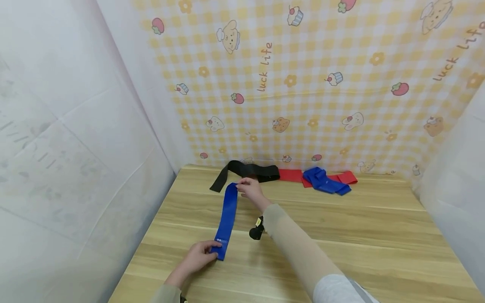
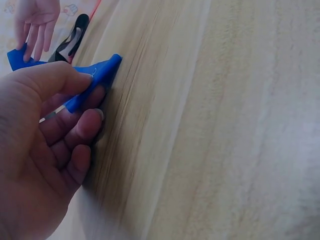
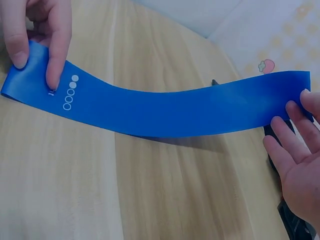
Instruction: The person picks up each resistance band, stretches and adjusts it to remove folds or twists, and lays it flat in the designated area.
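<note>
Blue band drawn out lengthwise between two hands

We have a flat blue elastic strip with white ring marks near one end (image 1: 228, 212) over the left half of the pale wood-grain tabletop (image 1: 341, 229), its length running away from us. Our left hand (image 1: 198, 256) pinches the near, marked end between thumb and forefinger, the other fingers loosely curled. Our right hand (image 1: 251, 189) holds the far end at the fingertips, its fingers fairly straight. The strip bends gently between them.

We judge the step in hand to be straightening this strip. The next move seems to call for both ends kept level, with a light, even pull so the soft material does not twist.

At the back, near the yellow-checked cloth (image 1: 314, 105), lie a black fabric-like strip (image 1: 265, 172), a red flat strip (image 1: 291, 175) and a crumpled blue strip (image 1: 322, 182). The black one sits just beside our right hand, so pushing further back risks snagging it. The left table edge, by the white wall, leaves modest room; the widest bare wood lies right of our right forearm.
</note>
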A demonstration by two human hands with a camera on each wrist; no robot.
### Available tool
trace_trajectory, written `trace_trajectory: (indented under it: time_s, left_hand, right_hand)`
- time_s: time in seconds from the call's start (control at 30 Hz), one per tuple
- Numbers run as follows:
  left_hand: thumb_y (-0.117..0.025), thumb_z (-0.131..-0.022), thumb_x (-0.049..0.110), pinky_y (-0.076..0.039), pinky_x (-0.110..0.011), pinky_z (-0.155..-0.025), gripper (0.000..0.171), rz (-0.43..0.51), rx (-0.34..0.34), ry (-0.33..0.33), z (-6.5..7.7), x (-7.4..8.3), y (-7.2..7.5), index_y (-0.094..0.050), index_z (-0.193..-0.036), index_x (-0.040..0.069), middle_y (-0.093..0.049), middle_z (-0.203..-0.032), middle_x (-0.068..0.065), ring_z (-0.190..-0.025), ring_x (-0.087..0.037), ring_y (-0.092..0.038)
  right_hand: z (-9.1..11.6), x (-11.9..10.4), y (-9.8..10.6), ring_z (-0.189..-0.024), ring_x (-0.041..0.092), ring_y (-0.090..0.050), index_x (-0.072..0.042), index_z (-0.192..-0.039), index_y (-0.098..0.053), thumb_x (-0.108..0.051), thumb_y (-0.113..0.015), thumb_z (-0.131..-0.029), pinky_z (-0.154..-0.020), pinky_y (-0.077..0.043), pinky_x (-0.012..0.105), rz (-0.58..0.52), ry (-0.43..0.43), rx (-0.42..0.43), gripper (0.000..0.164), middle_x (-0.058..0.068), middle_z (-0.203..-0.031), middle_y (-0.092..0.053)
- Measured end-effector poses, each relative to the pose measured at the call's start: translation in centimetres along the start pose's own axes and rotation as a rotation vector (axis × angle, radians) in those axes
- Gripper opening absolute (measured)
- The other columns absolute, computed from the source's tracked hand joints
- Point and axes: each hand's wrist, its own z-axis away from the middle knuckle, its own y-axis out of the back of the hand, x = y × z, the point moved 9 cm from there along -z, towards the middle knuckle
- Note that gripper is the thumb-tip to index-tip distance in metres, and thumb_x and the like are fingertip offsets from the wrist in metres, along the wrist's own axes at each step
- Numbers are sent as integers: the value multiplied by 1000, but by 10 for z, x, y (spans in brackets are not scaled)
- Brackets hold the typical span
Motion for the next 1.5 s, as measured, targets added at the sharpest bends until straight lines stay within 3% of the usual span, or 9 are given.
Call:
trace_trajectory:
  time_s: [0.17,0.43,0.7,1.13,1.37,1.5]
  left_hand:
    - [-67,-86,8,-41,-24,-55,25,7,20,13,0,-4,3,-72,-110,7,-55,-76,3,-64,-10,-48]
    - [-68,-88,12,-42,-25,-59,16,28,28,51,-5,-6,3,-75,-103,10,-66,-100,-6,-72,-13,-51]
    - [-68,-88,10,-42,-22,-52,15,59,-13,58,-9,-6,1,-74,-102,8,-58,-77,1,-59,-9,-49]
    - [-68,-89,13,-41,-22,-53,18,50,-3,56,-9,-15,4,-74,-105,10,-55,-75,3,-61,-9,-48]
    - [-68,-88,12,-41,-22,-52,17,48,9,66,-8,-13,5,-74,-104,10,-54,-72,3,-60,-9,-48]
    - [-69,-88,13,-41,-22,-52,17,50,13,64,-7,-11,6,-74,-104,9,-54,-72,3,-60,-9,-48]
  right_hand:
    - [-2,-4,-4,-105,28,-65,-3,-100,-63,-10,-65,-93,-93,-48,50,-7,9,-10,10,12,-106,-67]
    - [0,-1,-3,-103,31,-65,2,-102,-63,-6,-64,-92,-92,-47,52,-6,-2,18,13,15,-106,-68]
    - [1,6,-5,-100,34,-66,5,-100,-63,1,-64,-90,-93,-45,58,21,-15,-2,11,15,-101,-69]
    - [-6,-3,-12,-102,30,-65,0,-100,-63,-5,-64,-92,-92,-47,53,22,-4,-25,10,15,-106,-67]
    - [1,10,-10,-103,39,-64,5,-97,-63,1,-63,-90,-93,-46,55,34,-16,-12,8,14,-99,-69]
    - [3,18,-6,-95,33,-66,4,-95,-64,0,-64,-90,-91,-48,52,84,-13,-11,6,11,-93,-68]
